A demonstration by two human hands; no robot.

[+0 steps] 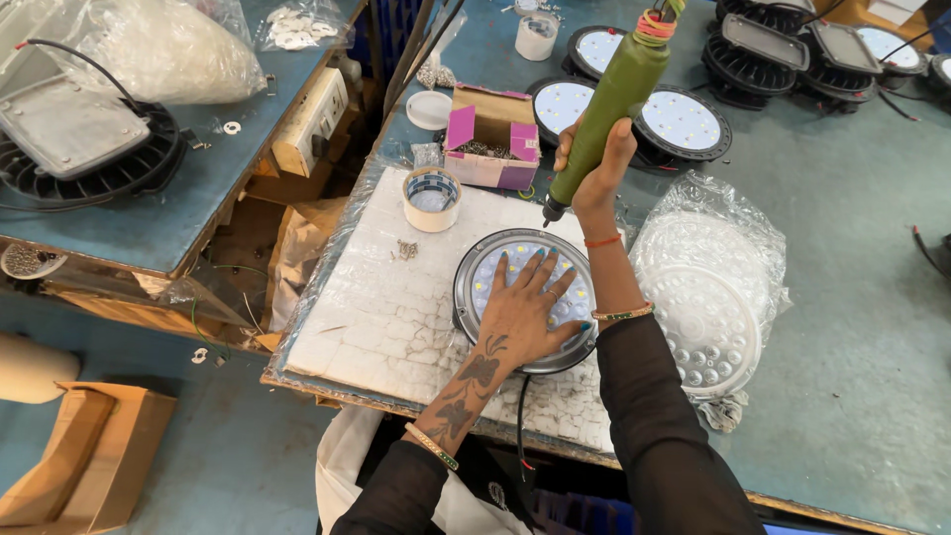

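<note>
Under the left hand [523, 315], much of the round lamp [492, 260] is hidden.

The single view comes from the person's head and looks steeply down at the counter [852, 327], from close above the work. The left hand [525, 312] lies near the centre of the picture, with the right hand [594, 168] just beyond it, farther from the camera.

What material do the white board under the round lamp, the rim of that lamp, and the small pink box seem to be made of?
White board: probably foam, matte with a cracked, grainy surface, under clear film. Lamp rim: looks like metal, grey with a dull shine. Pink box: cardboard, with brown raw edges on its open flaps.
</note>
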